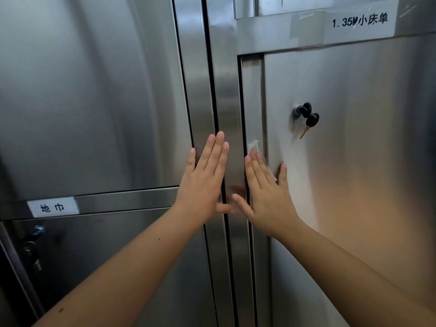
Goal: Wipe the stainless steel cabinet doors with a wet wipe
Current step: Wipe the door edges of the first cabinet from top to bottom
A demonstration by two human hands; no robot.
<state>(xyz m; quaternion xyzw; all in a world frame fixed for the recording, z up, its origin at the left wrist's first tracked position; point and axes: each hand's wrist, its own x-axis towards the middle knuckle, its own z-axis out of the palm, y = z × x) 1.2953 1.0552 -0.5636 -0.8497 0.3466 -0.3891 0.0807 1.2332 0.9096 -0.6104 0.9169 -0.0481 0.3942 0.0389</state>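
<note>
Two stainless steel cabinets stand side by side, the left door [94,102] and the right door [354,149] parted by a dark vertical gap. My right hand [266,197] lies flat with straight fingers on the left edge of the right door, pressing a white wet wipe [256,149] against the metal; the wipe shows above and beside my fingertips. My left hand [205,182] rests flat, fingers straight, on the right edge strip of the left cabinet, holding nothing.
A lock with black-headed keys [306,116] hangs in the right door above my right hand. A paper label [359,21] is taped above that door. Lower left, another label [53,207] sits over a lower door with a lock [33,246].
</note>
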